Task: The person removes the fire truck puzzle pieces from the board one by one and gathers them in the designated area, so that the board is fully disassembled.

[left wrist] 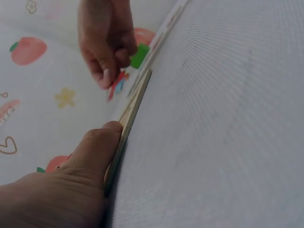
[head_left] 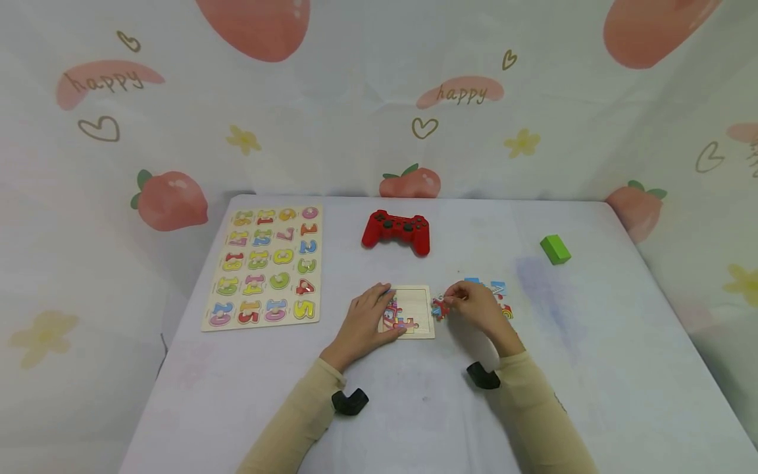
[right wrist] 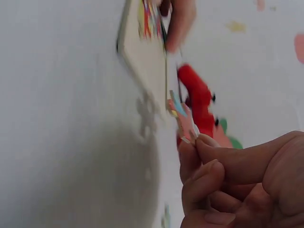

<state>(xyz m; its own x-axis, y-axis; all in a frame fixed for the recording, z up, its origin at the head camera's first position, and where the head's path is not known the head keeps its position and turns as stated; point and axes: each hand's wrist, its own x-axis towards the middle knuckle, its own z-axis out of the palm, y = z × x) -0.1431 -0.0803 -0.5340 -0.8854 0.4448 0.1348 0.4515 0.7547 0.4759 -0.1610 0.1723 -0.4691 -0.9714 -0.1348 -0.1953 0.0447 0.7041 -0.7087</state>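
Pinching puzzle piece [head_left: 439,308], right hand [head_left: 478,308]; number board [head_left: 295,268], head view only

- Table in wht. cloth [head_left: 616,359] stood w/ a faint blue-violet smudge [head_left: 541,293] on R side.
- Cream rectangular no. board [head_left: 262,270] w/ multicol. numerals lay flat, L.
- Red game controller [head_left: 395,230] sat nr. far edge.
- Bright green rectangular block [head_left: 555,249] lay far R.
- Small pale wooden puzzle tray [head_left: 422,303] lay flat nr. ctr.
- Loose multicol. puzzle pcs. [head_left: 498,288], partly hidden, lay R of tray.
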